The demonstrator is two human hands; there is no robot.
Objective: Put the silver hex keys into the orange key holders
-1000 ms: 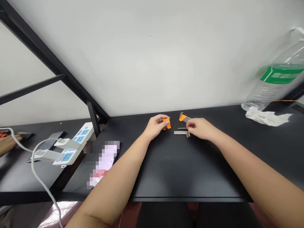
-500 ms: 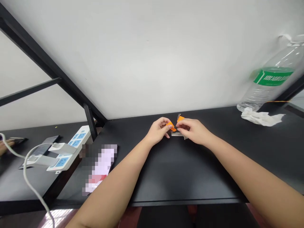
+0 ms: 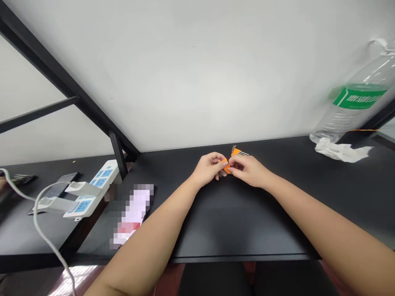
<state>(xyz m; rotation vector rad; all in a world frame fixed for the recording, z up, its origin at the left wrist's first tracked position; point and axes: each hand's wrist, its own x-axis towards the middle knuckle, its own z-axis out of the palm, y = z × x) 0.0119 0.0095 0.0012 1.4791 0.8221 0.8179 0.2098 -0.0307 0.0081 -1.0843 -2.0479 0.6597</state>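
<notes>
My left hand (image 3: 210, 167) is closed, pinching an orange plastic hex key holder (image 3: 226, 167) between thumb and fingers just above the black tabletop. Thin metal hex keys (image 3: 221, 174) stick out below its fingertips. Against the right side of this piece, my right hand (image 3: 248, 169) has its thumb and forefinger pinched together; what lies between them is too small to make out. Behind the right fingers shows another orange part (image 3: 235, 152) with slim metal keys (image 3: 243, 153) beside it. Whether the two orange parts are joined is hidden.
A phone-like object with a blurred screen (image 3: 135, 211) lies left of my left forearm. Farther left are a white power strip (image 3: 100, 181) with plugged-in chargers and a dark phone (image 3: 63, 185). A large clear bottle (image 3: 354, 96) and crumpled tissue (image 3: 341, 151) stand at the right.
Both hands have drawn closer together, and the left orange piece has shifted slightly right towards the right fingertips. Keys now show beside the rear orange part. The view has tilted a little.
</notes>
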